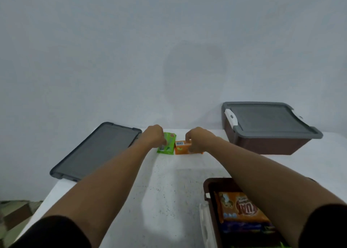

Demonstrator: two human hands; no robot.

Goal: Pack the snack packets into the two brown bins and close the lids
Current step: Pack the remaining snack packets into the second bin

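Note:
Both arms reach to the far edge of the white speckled table (165, 187). My left hand (153, 136) pinches the left edge of a green snack packet (168, 144). My right hand (198, 139) grips an orange snack packet (181, 148) lying right beside the green one. A brown bin with its grey lid shut (266, 129) stands at the far right. A second brown bin (212, 193) stands open at the near right, holding an orange packet (238, 206) on top of others; my right forearm partly hides it.
A loose grey lid (93, 152) lies flat at the table's far left, overhanging the left edge. A white clip (205, 227) hangs on the open bin's left side. A plain wall rises just behind the table.

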